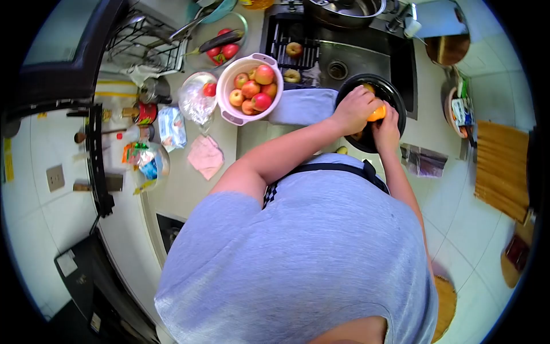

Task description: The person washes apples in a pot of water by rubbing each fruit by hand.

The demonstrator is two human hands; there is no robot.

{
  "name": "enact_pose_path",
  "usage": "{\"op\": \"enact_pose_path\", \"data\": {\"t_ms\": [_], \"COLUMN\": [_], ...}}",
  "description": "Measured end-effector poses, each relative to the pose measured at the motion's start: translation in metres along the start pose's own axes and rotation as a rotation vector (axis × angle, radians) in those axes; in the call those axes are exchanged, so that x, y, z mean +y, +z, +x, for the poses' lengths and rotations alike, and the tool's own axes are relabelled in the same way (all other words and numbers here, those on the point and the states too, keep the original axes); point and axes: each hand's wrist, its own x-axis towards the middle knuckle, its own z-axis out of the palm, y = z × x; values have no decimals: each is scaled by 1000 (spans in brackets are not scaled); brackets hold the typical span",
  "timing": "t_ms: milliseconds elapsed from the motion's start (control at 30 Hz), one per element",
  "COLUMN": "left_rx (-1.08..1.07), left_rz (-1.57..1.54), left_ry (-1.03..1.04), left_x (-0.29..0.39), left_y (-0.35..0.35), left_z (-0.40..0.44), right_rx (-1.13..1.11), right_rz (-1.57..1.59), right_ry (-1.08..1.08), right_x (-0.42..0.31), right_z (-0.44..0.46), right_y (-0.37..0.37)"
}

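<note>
Both hands work close together over a black bowl (399, 94) at the front edge of the sink. My left hand (356, 109) comes in from the left, its fingers curled over a bright orange, rounded object (376, 113). On the other side, my right hand (387, 131) has its fingers closed against the same object. Fingers cover much of it, so its exact kind is unclear. Something yellowish (368, 88) shows inside the bowl beyond my left hand; the rest of the contents are mostly hidden in shadow and behind the hands.
A pink colander (222, 106) of apples stands left of a folded grey-blue cloth (303, 105). Two apples (294, 50) sit on the rack in the sink (366, 53). A glass bowl (245, 31) holds an eggplant and tomatoes. A large pot (344, 20) stands behind.
</note>
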Motion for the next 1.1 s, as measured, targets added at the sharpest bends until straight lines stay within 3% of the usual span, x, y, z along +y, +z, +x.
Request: {"op": "enact_pose_path", "data": {"t_ms": [167,267,367,467,500,600,733,800,933,1000,1100], "left_rx": [-10,126,344,420,513,665,626,578,549,445,419], "left_rz": [-5,-89,-8,224,191,211,363,185,131,320,312], "left_ry": [-28,-139,-298,-560,-702,-861,-902,-1012,-1027,-983,-963], "left_x": [2,-4,-24,-64,-83,-145,-171,-177,-188,-190,-192], "left_y": [-41,-86,-130,-171,-175,-194,-212,-214,-214,-215,-218], "left_z": [-11,-25,-54,-89,-107,-163,-204,-214,-228,-230,-230], "right_rx": [-107,-98,-90,-86,-117,-141,-130,-121,-138,-145,-152], "right_rz": [-76,-76,-80,-97,-102,-111,-117,-130,-141,-143,-138], "right_ry": [64,24,9,0,25,63,58,46,51,51,49], "right_x": [-16,-11,-12,-12,-14,-19,-17,-16,-16,-16,-15], "right_z": [0,0,-2,-1,0,0,-2,-2,-3,-2,-2], "right_y": [-11,-9,-10,-7,-9,-12,-10,-7,-8,-8,-8]}}
